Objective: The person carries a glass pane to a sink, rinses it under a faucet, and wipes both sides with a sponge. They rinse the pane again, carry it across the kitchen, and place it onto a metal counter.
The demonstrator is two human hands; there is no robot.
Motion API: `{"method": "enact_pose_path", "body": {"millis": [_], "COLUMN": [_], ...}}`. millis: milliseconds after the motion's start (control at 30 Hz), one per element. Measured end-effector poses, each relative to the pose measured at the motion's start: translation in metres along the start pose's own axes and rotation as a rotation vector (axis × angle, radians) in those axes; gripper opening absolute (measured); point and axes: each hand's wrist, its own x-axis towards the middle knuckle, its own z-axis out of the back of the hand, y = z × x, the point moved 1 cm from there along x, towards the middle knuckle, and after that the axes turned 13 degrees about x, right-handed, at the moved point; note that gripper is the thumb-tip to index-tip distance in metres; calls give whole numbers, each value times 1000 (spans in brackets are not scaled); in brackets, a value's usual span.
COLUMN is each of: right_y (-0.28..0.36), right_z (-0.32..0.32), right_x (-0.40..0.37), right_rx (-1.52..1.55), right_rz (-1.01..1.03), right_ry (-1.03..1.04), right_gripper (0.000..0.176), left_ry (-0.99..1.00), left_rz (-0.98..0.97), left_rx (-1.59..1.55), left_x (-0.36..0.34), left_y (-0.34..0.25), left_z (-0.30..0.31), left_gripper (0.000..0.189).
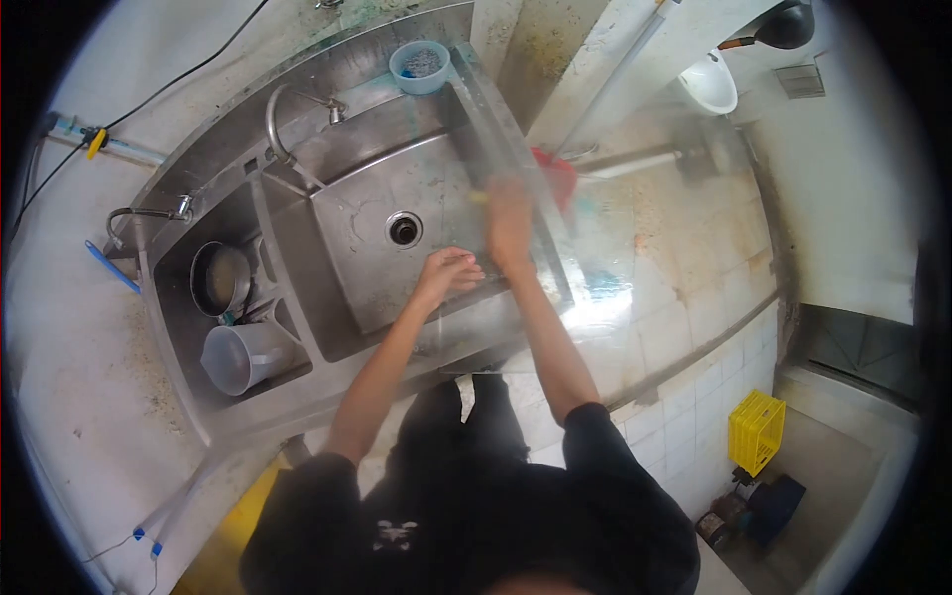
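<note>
Over the front right part of the large steel sink basin [372,243], my left hand [448,275] is loosely cupped, fingers bent and nothing visible in it. My right hand [510,226] is smeared by motion at the basin's right side. A small yellow thing [479,197] sticks out from its fingers; its kind is too blurred to make out. The round drain [404,230] lies to the left of both hands. On the back right corner of the sink stands a light blue bowl [419,67] with grey, scourer-like contents.
The smaller left basin holds a metal pan [220,280] and a translucent jug [248,357]. Two curved taps rise behind the basins, one tap [281,124] over the large one. Right of the sink, a red object [555,178] sits on the tiled counter [674,248]. A yellow crate [756,432] stands lower right.
</note>
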Motion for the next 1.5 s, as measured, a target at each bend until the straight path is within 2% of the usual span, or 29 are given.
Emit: {"method": "enact_pose_path", "body": {"millis": [33, 67, 133, 167, 200, 267, 300, 367, 500, 600, 700, 767, 833, 867, 900, 933, 967, 1033, 1067, 1133, 1200, 1233, 1267, 1300, 1333, 1367, 1400, 1467, 1500], "right_y": [-4, -1, 12, 18, 16, 2, 4, 33, 52, 41, 38, 20, -9, -41, -88, -112, -161, -196, -199, -201, -150, -80, -56, -18, 16, 53, 61, 69, 47], "right_z": [-6, -16, -32, -29, -33, -41, -51, -58, -56, -62, -55, -29, 6, 14, 19, 50, 59, 93, 90, 85, 53, 56, 17, -7, -25, -31, -27, -24, -21], "right_x": [12, 20, 28, 32, 37, 54, 56, 61, 63, 63, 56, 57, 57, 52, 43, 31, 20, 12, 14, 14, 24, 38, 37, 33, 29, 28, 25, 18, 13], "right_rx": [172, 178, 157, 82, 80, 252, 256, 225, 167, 269, 414, 282, 0, 105, 88, 140, 8, -236, -234, -380, -334, -118, -161, -44, -36, 38, 34, 179, 129], "right_rz": [-183, -182, 42, 244, 244, -212, -211, 150, 195, 32, 40, 53, -68, -193, -157, -272, -148, -457, -454, -445, -405, -372, -263, -30, -123, 15, 6, 101, 29], "right_ry": [-146, -146, -16, 185, 188, -106, -107, -21, -13, -129, -6, -196, -76, -141, -340, -317, -545, -624, -625, -483, -435, -298, -398, -414, -60, -101, -111, -64, -118], "right_gripper": [49, 49, 41, 36, 36, 37, 37, 36, 36, 33, 30, 23, 17, 5, 5, 7, 11, 16, 16, 19, 18, 16, 12, 12, 20, 21, 21, 18, 17], "left_ry": [-5, 8, 21, 15, 8, 12, 17, 15, 14, -20, -21, -8, 4, 13, 21, 23, 25, 23, 28, 35, 27, 33, 19, 8, 21, -20, -61, -41, -31], "left_rz": [3, -3, -3, -5, -9, -19, -23, -19, -31, -36, -56, -34, -15, -22, -32, -36, -31, -34, -28, -17, -35, -34, -31, -28, -25, -82, -140, -102, -68], "left_rx": [5, 0, -12, -23, -35, -53, -61, -74, -28, 7, -62, -79, -96, -96, -96, -99, -91, -78, -70, -66, -63, -55, -63, -70, -62, -21, 21, -10, -56], "left_x": [0, 1, 2, 3, 4, 4, 4, 7, 9, 14, 14, 9, 7, 8, 9, 10, 9, 7, 5, 6, 8, 9, 9, 8, 11, 17, 22, 22, 21], "left_y": [1, 1, 4, 5, 6, 6, 6, 12, 13, 16, 17, 11, 7, 10, 10, 9, 9, 5, 3, 3, 7, 7, 7, 8, 17, 29, 35, 32, 32], "left_z": [2, 2, 2, 2, 2, 0, 3, 5, 4, 4, 3, 0, 0, 1, 1, 0, 0, 3, 3, 0, 2, 3, 3, 2, 2, 5, 7, 9, 8], "left_gripper": [28, 27, 27, 26, 26, 25, 24, 23, 21, 22, 20, 20, 21, 20, 20, 20, 21, 23, 23, 23, 17, 17, 17, 18, 18, 19, 20, 20, 20]}}
